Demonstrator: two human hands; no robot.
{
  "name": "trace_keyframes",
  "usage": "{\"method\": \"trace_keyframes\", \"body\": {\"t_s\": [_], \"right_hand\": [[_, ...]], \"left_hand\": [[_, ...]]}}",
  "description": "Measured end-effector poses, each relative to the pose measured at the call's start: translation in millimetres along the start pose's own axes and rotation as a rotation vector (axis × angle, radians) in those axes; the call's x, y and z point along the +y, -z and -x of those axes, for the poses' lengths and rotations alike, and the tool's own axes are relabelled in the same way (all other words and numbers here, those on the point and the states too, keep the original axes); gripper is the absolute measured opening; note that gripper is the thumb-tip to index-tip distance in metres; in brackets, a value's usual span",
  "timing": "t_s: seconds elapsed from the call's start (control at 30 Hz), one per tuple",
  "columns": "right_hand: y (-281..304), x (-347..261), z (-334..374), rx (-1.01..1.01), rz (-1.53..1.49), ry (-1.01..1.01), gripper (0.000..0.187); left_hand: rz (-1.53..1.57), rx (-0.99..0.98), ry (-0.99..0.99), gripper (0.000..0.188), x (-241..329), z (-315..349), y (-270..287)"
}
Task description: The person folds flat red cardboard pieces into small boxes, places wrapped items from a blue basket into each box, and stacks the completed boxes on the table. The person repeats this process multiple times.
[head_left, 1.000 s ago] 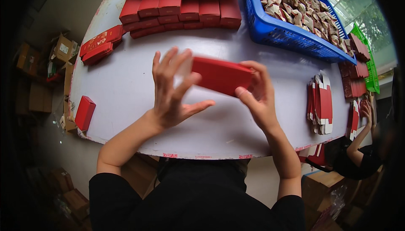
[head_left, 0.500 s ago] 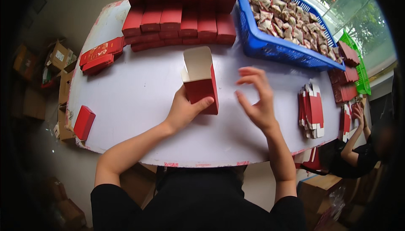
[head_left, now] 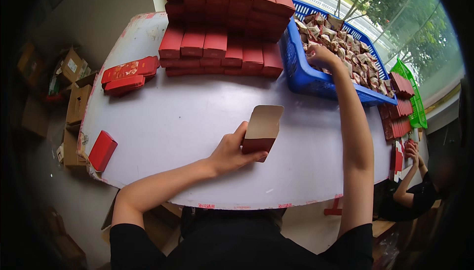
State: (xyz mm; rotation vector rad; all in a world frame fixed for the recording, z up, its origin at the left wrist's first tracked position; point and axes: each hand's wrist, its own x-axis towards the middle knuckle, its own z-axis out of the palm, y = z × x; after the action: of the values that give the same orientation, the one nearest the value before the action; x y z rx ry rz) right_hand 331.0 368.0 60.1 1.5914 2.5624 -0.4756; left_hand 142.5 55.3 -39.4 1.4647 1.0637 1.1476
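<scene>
Red box (head_left: 257,145): sat near the middle of the table (head_left: 182,132); open end, flap raised, pointed toward 1 o'clock; long axis ran 7-to-1.
Left hand (head_left: 231,151): pinched box, thumb against fingers.
Right hand (head_left: 323,57): was over blue basket (head_left: 303,77), 1–2 o'clock; fingertips hidden, grip indeterminable.
Basket contents: small packets (head_left: 363,58), heaped.

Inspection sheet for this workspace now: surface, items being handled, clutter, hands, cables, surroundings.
Surface: white tabletop with small marks.
Items handled: open-topped red carton; blue basket of wrapped packets.
Clutter: stacked red boxes at the back; patterned red cartons and a lone red box at left.
Hands: left hand grips the carton; right hand is at the packets, its grip hidden.
Cables: nothing seen.
Surroundings: cardboard boxes on the left, window beyond, green basket and co-worker's hands at right.
</scene>
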Motion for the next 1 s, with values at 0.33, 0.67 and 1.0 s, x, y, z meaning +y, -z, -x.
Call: {"method": "trace_keyframes", "body": {"t_s": [0.33, 0.67, 1.0], "right_hand": [[-2.8, 21.3, 30.0, 0.811, -0.901, 0.143, 0.017], [-42.4, -123.8, 169.2, 0.1, -1.23, 0.623, 0.045], [-89.7, -159.2, 170.6, 0.462, -0.454, 0.724, 0.046]], "left_hand": [[0.355, 0.178, 0.032, 0.059, -6.4, -11.6, 6.4], [-0.174, 0.231, 0.019, 0.059, -2.5, -2.9, -0.5], [-0.144, 0.287, 0.058, 0.06, -3.5, -4.4, -0.4]]}}
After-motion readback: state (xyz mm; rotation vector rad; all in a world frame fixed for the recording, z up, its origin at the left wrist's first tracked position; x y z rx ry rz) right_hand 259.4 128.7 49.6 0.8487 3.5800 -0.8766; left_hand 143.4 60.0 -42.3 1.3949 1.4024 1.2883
